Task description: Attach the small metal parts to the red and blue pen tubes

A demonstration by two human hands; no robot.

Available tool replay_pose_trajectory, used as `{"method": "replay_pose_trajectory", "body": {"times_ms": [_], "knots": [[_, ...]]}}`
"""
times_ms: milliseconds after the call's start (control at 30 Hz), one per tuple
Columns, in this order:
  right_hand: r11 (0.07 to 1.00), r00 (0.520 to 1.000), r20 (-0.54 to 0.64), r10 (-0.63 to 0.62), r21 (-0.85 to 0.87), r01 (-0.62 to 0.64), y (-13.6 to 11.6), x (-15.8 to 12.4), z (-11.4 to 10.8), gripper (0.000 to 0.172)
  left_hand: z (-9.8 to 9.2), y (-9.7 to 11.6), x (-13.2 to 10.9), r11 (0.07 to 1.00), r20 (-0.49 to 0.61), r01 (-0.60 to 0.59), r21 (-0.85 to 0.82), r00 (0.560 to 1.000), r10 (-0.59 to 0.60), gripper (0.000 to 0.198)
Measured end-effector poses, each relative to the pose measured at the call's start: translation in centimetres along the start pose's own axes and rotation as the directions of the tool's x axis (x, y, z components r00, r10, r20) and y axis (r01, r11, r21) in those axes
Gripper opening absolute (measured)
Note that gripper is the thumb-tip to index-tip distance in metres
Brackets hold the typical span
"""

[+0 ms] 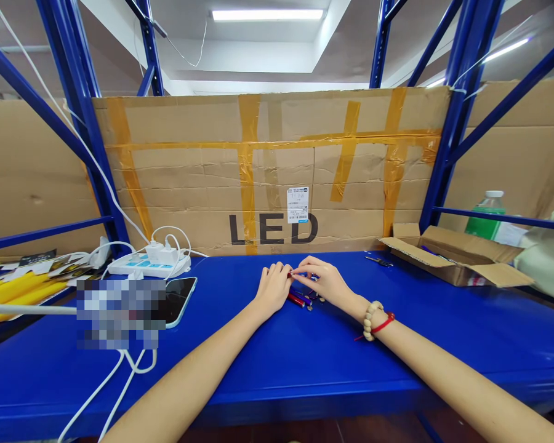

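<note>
Over the blue shelf top [240,351], my left hand [272,289] is closed, its fingers curled round something small that they mostly hide. My right hand [325,278] meets it from the right, thumb and forefinger pinched together at the left fingertips. A speck of dark red shows between the hands, too small to name. Just below them lie a slim red tube [296,299] and a slim blue-purple tube [303,298]. Several small round, coin-like pieces [322,299] are scattered beside the tubes, partly under my right hand.
On the left are a phone [181,301], a white power strip [150,266] with cables, and yellow packets [23,292]. At the right sit an open cardboard box [461,271] and a small dark object [379,261]. A large cardboard sheet [203,184] stands behind.
</note>
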State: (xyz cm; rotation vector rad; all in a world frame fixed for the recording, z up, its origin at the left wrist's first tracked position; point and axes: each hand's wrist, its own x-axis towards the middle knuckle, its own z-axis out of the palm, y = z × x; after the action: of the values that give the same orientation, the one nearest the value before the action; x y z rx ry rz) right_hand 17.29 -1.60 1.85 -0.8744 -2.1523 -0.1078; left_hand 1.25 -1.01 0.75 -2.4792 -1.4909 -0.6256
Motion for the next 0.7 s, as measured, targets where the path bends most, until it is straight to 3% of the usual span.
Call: {"method": "replay_pose_trajectory", "body": {"times_ms": [167,467,700], "knots": [[1.0,1.0,0.022,0.014,-0.005,-0.014,-0.01,-0.07,-0.01,0.028,-0.18,0.08,-0.06,1.0,-0.002,-0.011,-0.023,1.0,0.011,0.021],[0.987,0.993,0.065,-0.096,-0.121,0.103,-0.12,-0.09,0.19,0.023,-0.16,0.05,-0.12,1.0,-0.001,-0.025,0.011,1.0,0.025,0.024],[0.995,0.998,0.057,-0.004,-0.104,0.01,-0.41,-0.04,-0.1,0.014,-0.19,0.11,-0.12,1.0,-0.024,-0.018,0.012,1.0,0.018,0.022]]}}
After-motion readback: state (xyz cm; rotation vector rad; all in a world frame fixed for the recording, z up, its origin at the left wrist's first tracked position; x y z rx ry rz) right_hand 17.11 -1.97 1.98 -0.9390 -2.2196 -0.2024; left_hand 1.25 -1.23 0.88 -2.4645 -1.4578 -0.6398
